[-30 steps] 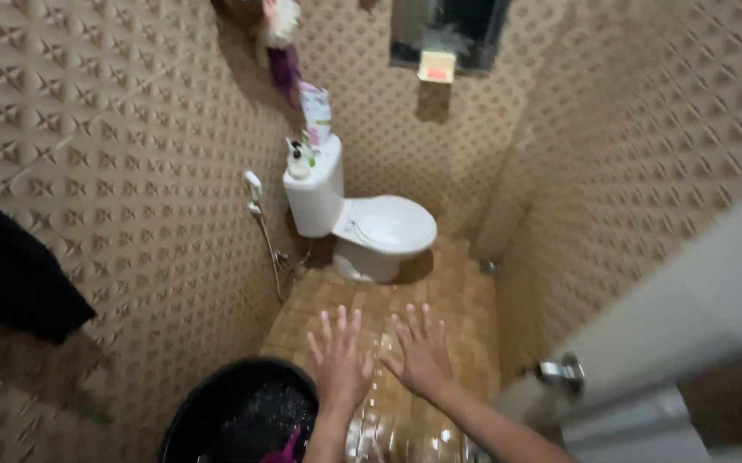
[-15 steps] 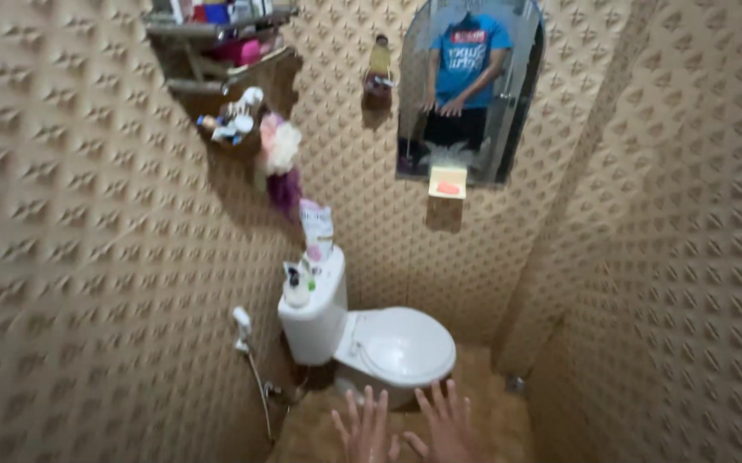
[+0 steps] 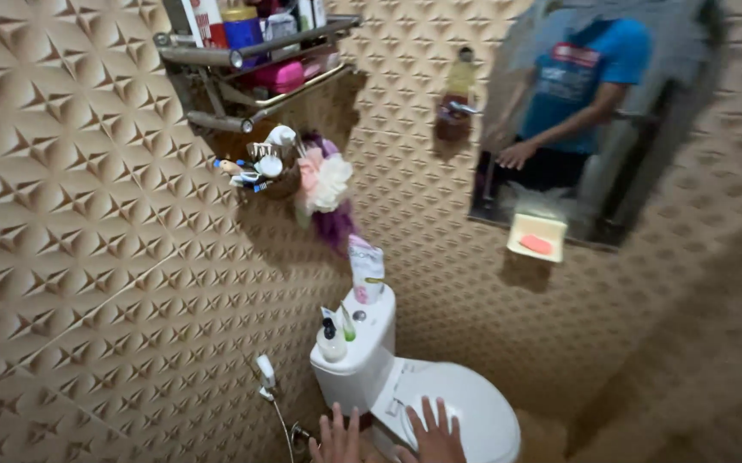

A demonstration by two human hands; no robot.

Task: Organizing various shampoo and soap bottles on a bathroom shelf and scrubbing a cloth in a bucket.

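Left hand: the left hand shows at the bottom edge, fingers spread and pointing up, holding nothing, just beside the right hand.
Right hand: the right hand has spread fingers, empty, in front of the white ceramic toilet with its lid shut; whether it touches the lid cannot be told.
Cistern: the white toilet tank carries a small white pump bottle and a white squeeze tube.
Wall: a metal wall shelf holds bottles; pale bath sponges hang beneath.
Mirror: an arched wall mirror hangs above a cream soap dish.
Sprayer: a white hand sprayer hangs left of the tank.
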